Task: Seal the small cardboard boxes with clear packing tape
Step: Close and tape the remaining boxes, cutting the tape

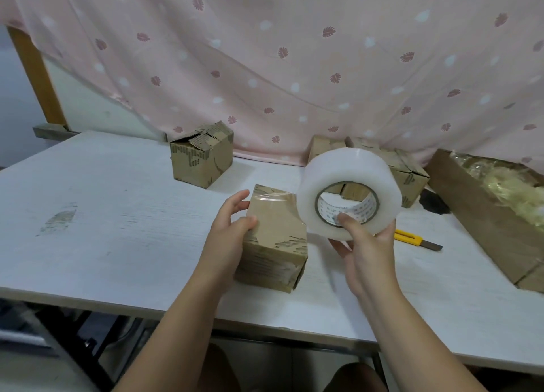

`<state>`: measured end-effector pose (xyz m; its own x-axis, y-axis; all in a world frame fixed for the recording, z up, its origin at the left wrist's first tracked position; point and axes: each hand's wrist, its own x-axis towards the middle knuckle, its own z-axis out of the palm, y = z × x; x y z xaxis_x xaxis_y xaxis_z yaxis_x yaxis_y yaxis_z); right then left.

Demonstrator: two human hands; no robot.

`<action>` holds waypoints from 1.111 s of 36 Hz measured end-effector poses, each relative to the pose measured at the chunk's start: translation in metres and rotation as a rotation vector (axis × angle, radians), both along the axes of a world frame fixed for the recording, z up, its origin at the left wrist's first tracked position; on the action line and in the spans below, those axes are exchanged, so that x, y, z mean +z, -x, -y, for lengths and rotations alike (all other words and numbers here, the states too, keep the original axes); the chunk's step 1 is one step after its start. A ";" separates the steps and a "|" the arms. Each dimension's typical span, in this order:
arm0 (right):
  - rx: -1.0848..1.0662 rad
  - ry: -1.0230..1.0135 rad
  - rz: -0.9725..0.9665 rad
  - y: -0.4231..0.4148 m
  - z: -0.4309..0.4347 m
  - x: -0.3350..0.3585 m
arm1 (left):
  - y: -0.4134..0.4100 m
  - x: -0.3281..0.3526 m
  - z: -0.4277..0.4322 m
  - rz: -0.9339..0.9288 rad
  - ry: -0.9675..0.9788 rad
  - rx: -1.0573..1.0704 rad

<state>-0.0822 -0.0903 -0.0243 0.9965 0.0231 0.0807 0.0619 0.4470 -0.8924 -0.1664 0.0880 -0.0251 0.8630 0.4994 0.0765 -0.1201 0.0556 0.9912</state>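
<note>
Left hand (232,226) grips the cardboard box (275,238); right hand (363,253) holds the tape roll (347,191) upright, thumb in its core.

The tape roll (338,173) blocks most of the back boxes (409,173), the big carton (471,215) runs off the right edge, and the core print's unreadable.

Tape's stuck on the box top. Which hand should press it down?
Left. The left hand holds the box right beside the stretched tape strip, with its fingers at the top edge. The right hand is occupied gripping the tape roll.
</note>
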 end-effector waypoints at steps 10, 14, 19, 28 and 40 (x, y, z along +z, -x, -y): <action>0.002 -0.062 -0.139 -0.003 -0.001 -0.007 | -0.014 0.031 -0.010 -0.208 -0.571 -0.336; 0.012 -0.088 -0.146 -0.003 0.002 -0.010 | -0.019 0.030 -0.008 -0.224 -0.537 -0.348; 0.002 -0.005 -0.063 -0.004 -0.003 -0.001 | -0.019 0.040 -0.015 -0.356 -0.683 -0.312; 0.012 0.036 -0.016 -0.003 -0.008 0.005 | -0.026 0.028 -0.010 -0.408 -0.892 -0.294; -0.125 0.239 0.152 -0.006 -0.002 0.015 | -0.028 0.030 -0.007 -0.503 -0.920 -0.235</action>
<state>-0.0757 -0.0885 -0.0098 0.9698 -0.0622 0.2357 0.2436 0.2059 -0.9478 -0.1381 0.0947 0.0052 0.9673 0.2482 -0.0523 0.2296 -0.7690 0.5966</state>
